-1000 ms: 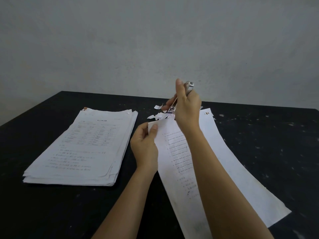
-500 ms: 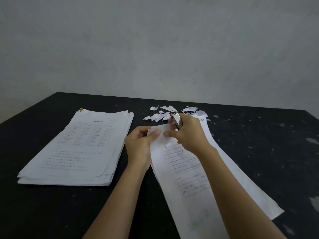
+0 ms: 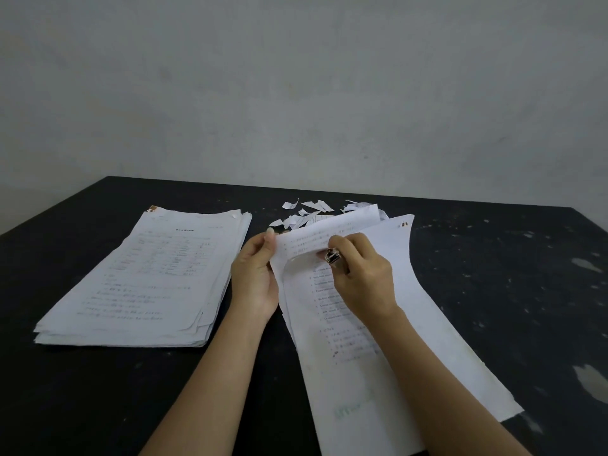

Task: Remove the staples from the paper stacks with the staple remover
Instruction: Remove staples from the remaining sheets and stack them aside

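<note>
Left hand pinches sheet edge; right hand grips staple remover

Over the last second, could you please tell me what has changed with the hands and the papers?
The right hand came down from above the scraps, carrying the staple remover to the front papers' top corner. The left hand, which pinched that corner, now grips the top sheet, lifted and curled back. The paper stack on the left and the scraps stayed put.

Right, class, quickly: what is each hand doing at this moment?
Left hand: pinching the lifted top sheet at its edge.
Right hand: gripping the staple remover.
</note>
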`<state>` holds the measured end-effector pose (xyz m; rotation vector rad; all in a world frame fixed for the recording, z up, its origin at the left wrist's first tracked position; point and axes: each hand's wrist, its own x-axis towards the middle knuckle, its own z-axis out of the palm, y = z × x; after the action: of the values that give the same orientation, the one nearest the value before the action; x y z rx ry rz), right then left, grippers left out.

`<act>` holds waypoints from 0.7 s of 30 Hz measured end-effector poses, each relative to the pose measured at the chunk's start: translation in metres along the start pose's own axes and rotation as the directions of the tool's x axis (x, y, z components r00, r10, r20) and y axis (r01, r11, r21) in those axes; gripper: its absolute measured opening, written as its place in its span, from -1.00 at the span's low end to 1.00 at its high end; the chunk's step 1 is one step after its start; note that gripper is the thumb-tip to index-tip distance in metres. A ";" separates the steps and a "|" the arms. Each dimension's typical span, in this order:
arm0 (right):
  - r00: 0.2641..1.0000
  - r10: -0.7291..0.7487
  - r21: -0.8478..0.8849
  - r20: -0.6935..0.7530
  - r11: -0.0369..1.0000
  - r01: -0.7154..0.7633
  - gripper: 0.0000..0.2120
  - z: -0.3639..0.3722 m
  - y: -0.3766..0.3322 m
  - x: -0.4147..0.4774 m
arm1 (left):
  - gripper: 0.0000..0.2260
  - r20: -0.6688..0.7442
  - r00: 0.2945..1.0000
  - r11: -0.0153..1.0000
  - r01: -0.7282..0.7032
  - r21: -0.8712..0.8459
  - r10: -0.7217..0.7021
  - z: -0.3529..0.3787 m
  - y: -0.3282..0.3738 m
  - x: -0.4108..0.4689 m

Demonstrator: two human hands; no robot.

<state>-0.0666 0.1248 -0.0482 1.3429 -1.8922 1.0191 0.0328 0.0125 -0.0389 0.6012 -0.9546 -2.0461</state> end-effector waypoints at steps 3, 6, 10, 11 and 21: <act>1.000 0.006 0.004 0.021 1.000 -0.007 -0.75 -0.001 -0.002 0.002 | -0.90 0.023 0.999 0.999 -0.035 0.038 0.034 0.002 0.001 -0.002; 0.998 0.059 0.015 0.033 0.998 -0.060 -0.78 0.001 -0.004 0.011 | -0.86 0.081 0.993 0.984 -0.099 0.145 0.088 0.004 0.000 -0.004; 0.993 0.073 0.025 0.091 0.997 -0.076 -0.81 0.004 -0.003 0.024 | -0.82 0.120 0.984 0.962 -0.155 0.224 0.130 0.008 -0.004 -0.007; 0.990 0.073 0.024 0.120 0.997 -0.077 -0.82 0.005 -0.003 0.026 | -0.82 0.118 0.985 0.963 -0.151 0.223 0.127 0.009 -0.004 -0.008; 0.955 0.136 0.024 0.265 0.989 -0.147 -0.80 0.011 -0.004 0.039 | -0.81 0.093 0.957 0.812 -0.284 0.511 0.276 0.008 -0.013 -0.006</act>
<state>-0.0758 0.0953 -0.0213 1.4432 -2.2013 0.9959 0.0251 0.0265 -0.0440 0.6745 -1.5316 -1.5246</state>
